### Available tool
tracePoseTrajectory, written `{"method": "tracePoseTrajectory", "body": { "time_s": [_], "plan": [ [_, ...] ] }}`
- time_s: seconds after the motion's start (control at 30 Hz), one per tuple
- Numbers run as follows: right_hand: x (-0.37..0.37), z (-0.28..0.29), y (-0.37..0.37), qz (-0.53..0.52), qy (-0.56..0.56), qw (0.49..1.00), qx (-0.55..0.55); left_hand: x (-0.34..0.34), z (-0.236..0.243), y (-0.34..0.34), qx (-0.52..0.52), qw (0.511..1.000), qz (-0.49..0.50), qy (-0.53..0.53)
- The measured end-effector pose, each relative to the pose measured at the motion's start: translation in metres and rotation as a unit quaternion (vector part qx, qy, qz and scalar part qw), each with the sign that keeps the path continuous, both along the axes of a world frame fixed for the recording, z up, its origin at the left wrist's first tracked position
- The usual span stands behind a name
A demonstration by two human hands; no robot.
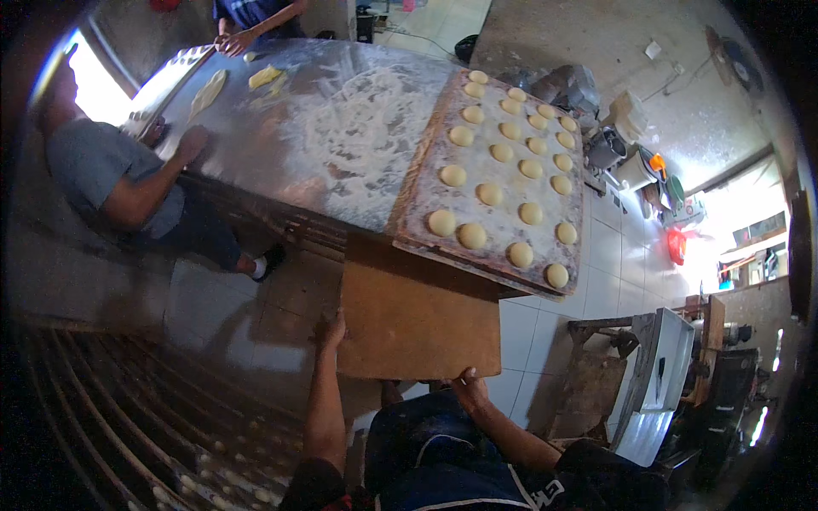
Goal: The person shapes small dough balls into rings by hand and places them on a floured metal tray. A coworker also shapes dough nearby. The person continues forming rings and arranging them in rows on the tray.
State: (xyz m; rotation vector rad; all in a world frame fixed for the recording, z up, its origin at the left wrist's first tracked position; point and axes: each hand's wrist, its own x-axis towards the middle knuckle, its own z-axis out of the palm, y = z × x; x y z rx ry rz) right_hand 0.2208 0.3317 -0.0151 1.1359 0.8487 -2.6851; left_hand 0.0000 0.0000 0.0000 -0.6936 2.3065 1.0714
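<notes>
- We're holding the brown board [417, 315] btwn both hands, out in front of our body, its far side reaching in by the underside of the floured tray [503, 226].
- Key relation, as we're judging it: the board is lying straight ahead of our fingers, toward the tray; L hand is sitting farther fwd, R hand nearer our body.
- Long axis: we're not able to tell, b/c the tray's overhang is hiding the far edge; whether the two are touching, can't tell either.
- L hand [331, 330] is grasping the board's left edge, approx. midway; finger wrap is partly hiding.
- R hand [470, 390] is clasping the near edge close to the right corner, thumb showing on top, other fingers prob. curling under.
- So rel. to fingers, the board is touching both: right of L hand, just beyond R hand.
- Above it, dough balls [489, 194] are resting in rows on the tray, which is overhanging the metal table [247, 153] at its near side.
- A co-worker's hand [194, 140] is resting by the table's left side, well apart from ours.
</notes>
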Motion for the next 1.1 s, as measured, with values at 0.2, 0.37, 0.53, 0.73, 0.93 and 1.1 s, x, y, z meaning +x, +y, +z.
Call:
{"method": "tracePoseTrajectory", "body": {
  "time_s": [0.2, 0.37, 0.53, 0.73, 0.93, 1.1],
  "plan": [
    [0.009, 0.042, 0.059, 0.076, -0.007, 0.995, 0.056, 0.045, 0.015, 0.055, -0.184, 0.973, 0.119, 0.075],
    [-0.008, 0.052, 0.168, 0.128, -0.053, 0.974, 0.177, 0.119, 0.026, 0.052, -0.176, 0.969, 0.172, -0.023],
    [-0.080, 0.010, 0.103, 0.370, 0.005, 0.824, 0.428, 0.233, 0.044, 0.045, -0.137, 0.963, 0.220, 0.068],
    [-0.129, 0.089, 0.004, 0.486, 0.118, 0.676, 0.541, 0.283, 0.040, 0.078, -0.101, 0.957, 0.272, 0.024],
    [-0.141, 0.168, -0.003, 0.491, 0.212, 0.640, 0.552, 0.273, 0.040, 0.083, -0.065, 0.951, 0.296, 0.051],
    [-0.107, 0.221, 0.077, 0.335, 0.158, 0.745, 0.554, 0.207, 0.068, 0.079, 0.029, 0.922, 0.347, 0.168]
  ]
}}
